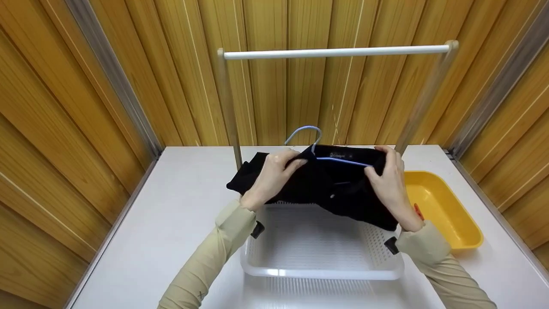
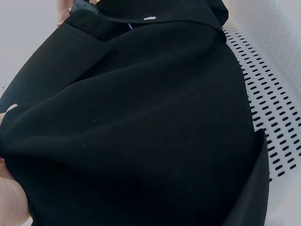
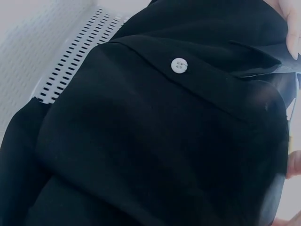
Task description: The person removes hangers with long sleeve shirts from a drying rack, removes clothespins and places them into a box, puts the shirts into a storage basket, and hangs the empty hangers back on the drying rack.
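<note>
A black shirt (image 1: 300, 184) is held up over a white basket, with a light blue hanger (image 1: 343, 161) partly inside its neck opening. The hanger's hook points up above the collar. My left hand (image 1: 272, 176) pinches the shirt beside the collar, close to the hook. At the other shoulder my right hand (image 1: 390, 184) grips the fabric, its thumb by the hanger's end. A white button (image 3: 179, 65) shows on the shirt front in the right wrist view. Dark cloth (image 2: 141, 117) fills most of the left wrist view; the hanger's left arm is hidden beneath it.
The white perforated basket (image 1: 321, 273) stands on the white table (image 1: 184, 240) below the shirt. A yellow tray (image 1: 454, 214) with a small red item sits to the right. Behind rises a rack with a white bar (image 1: 334, 52). Wood-patterned walls enclose the table.
</note>
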A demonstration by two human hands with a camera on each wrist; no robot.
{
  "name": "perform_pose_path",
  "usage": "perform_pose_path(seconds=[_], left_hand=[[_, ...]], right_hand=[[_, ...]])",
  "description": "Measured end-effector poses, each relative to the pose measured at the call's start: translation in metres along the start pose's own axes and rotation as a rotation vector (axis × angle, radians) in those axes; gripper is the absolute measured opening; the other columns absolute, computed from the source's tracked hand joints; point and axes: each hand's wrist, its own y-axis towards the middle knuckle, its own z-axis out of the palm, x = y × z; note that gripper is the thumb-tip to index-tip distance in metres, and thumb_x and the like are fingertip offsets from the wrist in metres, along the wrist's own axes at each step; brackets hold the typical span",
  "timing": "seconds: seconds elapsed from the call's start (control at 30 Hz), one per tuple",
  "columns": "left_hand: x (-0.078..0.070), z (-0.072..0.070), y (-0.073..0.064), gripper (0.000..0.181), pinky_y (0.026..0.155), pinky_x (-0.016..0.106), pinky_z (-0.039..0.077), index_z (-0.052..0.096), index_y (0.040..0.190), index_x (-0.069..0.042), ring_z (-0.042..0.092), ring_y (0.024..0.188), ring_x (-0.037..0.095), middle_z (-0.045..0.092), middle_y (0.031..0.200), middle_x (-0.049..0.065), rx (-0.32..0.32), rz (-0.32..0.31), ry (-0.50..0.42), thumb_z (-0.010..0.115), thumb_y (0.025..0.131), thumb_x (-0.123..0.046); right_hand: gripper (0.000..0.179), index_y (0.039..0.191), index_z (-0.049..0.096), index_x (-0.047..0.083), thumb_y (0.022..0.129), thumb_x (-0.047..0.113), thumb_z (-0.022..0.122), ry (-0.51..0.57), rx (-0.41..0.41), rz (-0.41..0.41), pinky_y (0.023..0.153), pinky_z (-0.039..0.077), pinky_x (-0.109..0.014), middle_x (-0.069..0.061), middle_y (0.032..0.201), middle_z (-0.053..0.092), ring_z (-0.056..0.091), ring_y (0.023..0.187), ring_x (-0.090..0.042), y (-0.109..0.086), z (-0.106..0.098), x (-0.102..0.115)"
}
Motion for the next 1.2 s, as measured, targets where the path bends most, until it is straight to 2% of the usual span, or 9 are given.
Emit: perform_pose_path(seconds=[0.17,0.27,0.47,0.6,0.77,0.9,1.0,1.1,1.2], left_hand=[[0.000,0.002,0.000,0.010,0.070,0.023,0.042,0.065,0.087,-0.004,0.054,0.077,0.007,0.061,0.082,-0.002,0.000,0.004,0.005,0.060,0.087,-0.013],[0.001,0.002,0.000,0.010,0.070,0.023,0.043,0.066,0.088,-0.005,0.055,0.079,0.007,0.062,0.083,-0.002,-0.006,0.003,0.004,0.060,0.087,-0.013],[0.000,0.002,-0.001,0.009,0.070,0.023,0.043,0.065,0.087,-0.006,0.056,0.080,0.007,0.063,0.084,-0.002,-0.021,-0.019,0.015,0.060,0.088,-0.013],[0.001,0.001,-0.002,0.010,0.070,0.023,0.043,0.065,0.087,-0.005,0.056,0.079,0.007,0.062,0.084,-0.002,-0.020,-0.037,0.007,0.059,0.088,-0.014],[0.004,0.000,-0.003,0.011,0.069,0.023,0.043,0.066,0.086,-0.006,0.056,0.078,0.006,0.063,0.083,-0.003,-0.040,-0.038,-0.004,0.060,0.088,-0.015],[0.006,-0.002,-0.004,0.012,0.067,0.023,0.043,0.066,0.085,-0.006,0.055,0.074,0.005,0.063,0.081,-0.005,-0.058,-0.049,-0.014,0.060,0.088,-0.017],[0.007,-0.003,-0.007,0.013,0.065,0.024,0.043,0.066,0.085,-0.007,0.054,0.071,0.006,0.063,0.080,-0.005,-0.064,-0.068,-0.023,0.061,0.087,-0.018],[0.009,-0.005,-0.008,0.012,0.064,0.024,0.043,0.066,0.084,-0.006,0.054,0.070,0.006,0.063,0.079,-0.004,-0.072,-0.086,-0.027,0.061,0.087,-0.017],[0.009,-0.007,-0.009,0.012,0.065,0.025,0.043,0.066,0.084,-0.006,0.054,0.070,0.006,0.063,0.078,-0.004,-0.074,-0.109,-0.033,0.062,0.087,-0.017]], right_hand=[[0.035,0.121,0.049,-0.002,0.086,0.000,0.048,-0.043,0.005,0.013,0.088,0.027,-0.045,-0.022,0.115,0.044,0.036,0.104,-0.036,0.001,-0.001,-0.008],[0.033,0.124,0.047,-0.002,0.091,0.006,0.048,-0.057,0.020,0.015,0.090,0.029,-0.047,-0.024,0.117,0.045,0.039,0.106,-0.037,0.002,-0.001,-0.014],[0.040,0.119,0.044,-0.008,0.096,0.025,0.043,-0.068,0.100,0.116,0.091,0.029,-0.050,-0.029,0.116,0.046,0.040,0.110,-0.039,0.003,-0.008,-0.023],[0.045,0.111,0.050,-0.007,0.097,0.034,0.040,-0.072,0.143,0.159,0.088,0.032,-0.050,-0.028,0.110,0.052,0.046,0.104,-0.040,0.003,-0.013,-0.028],[0.043,0.101,0.057,-0.004,0.096,0.035,0.043,-0.040,0.108,0.158,0.079,0.037,-0.043,-0.023,0.099,0.057,0.051,0.088,-0.032,0.006,-0.017,-0.033],[0.037,0.093,0.059,-0.006,0.095,0.029,0.047,0.073,0.082,0.177,0.070,0.038,-0.026,-0.013,0.083,0.058,0.049,0.075,-0.017,0.008,-0.019,-0.035],[0.033,0.089,0.060,-0.008,0.094,0.023,0.051,0.250,0.077,0.245,0.061,0.040,-0.018,-0.001,0.071,0.057,0.050,0.066,-0.008,0.008,-0.021,-0.036],[0.026,0.083,0.065,-0.001,0.093,0.020,0.052,0.426,0.097,0.312,0.056,0.043,-0.017,0.007,0.067,0.057,0.053,0.061,-0.004,0.008,-0.023,-0.037],[0.023,0.084,0.067,0.008,0.094,0.020,0.050,0.574,0.141,0.344,0.058,0.046,-0.018,0.005,0.071,0.060,0.056,0.064,-0.006,0.008,-0.027,-0.037]])
